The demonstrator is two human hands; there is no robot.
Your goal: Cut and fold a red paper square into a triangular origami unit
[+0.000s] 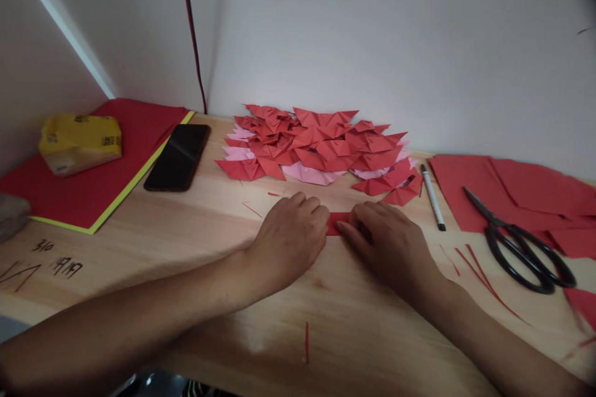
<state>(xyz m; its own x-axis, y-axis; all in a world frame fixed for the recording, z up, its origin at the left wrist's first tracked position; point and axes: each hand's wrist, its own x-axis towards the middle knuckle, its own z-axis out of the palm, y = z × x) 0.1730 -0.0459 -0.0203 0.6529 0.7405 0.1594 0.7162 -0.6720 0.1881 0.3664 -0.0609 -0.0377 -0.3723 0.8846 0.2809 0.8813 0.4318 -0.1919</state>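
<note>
— Pressing seems to be done on the little red paper. How could it be done well?

— It is judged that the edges should be lined up first. Then the fold should be rubbed flat from the middle out to the ends, so that a sharp line is made.

— Where is the paper found?

— It is laid flat about the middle of the table. Only a small bit is seen between the two hands.

— How is the left hand held?

— The left hand is laid palm down with fingers loosely bent. The fingertips are set at the paper's left end. Nothing is gripped.

— And the right hand?

— The right hand is laid palm down too, and the paper's right end is covered by its fingers. The paper is pressed, not pinched.

— What is seen around?

— A pile of folded shapes, red and pink, is heaped just behind, toward the back edge. A pen and scissors are laid toward the right edge, and a phone toward the left.
</note>
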